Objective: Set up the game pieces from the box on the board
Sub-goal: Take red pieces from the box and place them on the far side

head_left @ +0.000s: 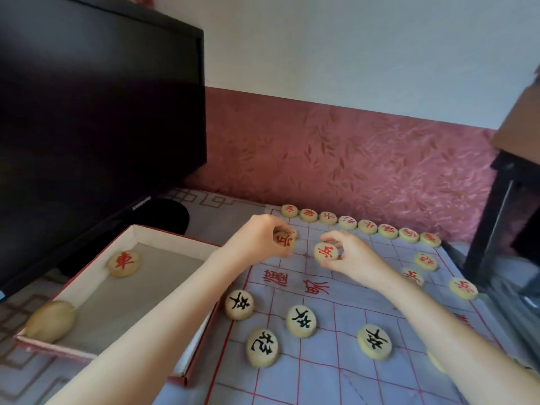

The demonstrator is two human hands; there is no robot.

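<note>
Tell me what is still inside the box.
Inside the box: a red-marked piece near the far corner and a blank-faced piece at the near left corner. The left forearm covers the box's right side, so anything there is hidden.

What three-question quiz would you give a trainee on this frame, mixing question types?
1. True or false: each hand holds a red-lettered piece over the board.
2. How many pieces lie in the box? A) none B) two C) five
3. What colour is the lettering on the back row along the board's far edge?

Key:
1. True: the left hand holds one piece, the right hand another.
2. B: a red-lettered piece and a blank-faced one.
3. Red, as on the far row.
</note>
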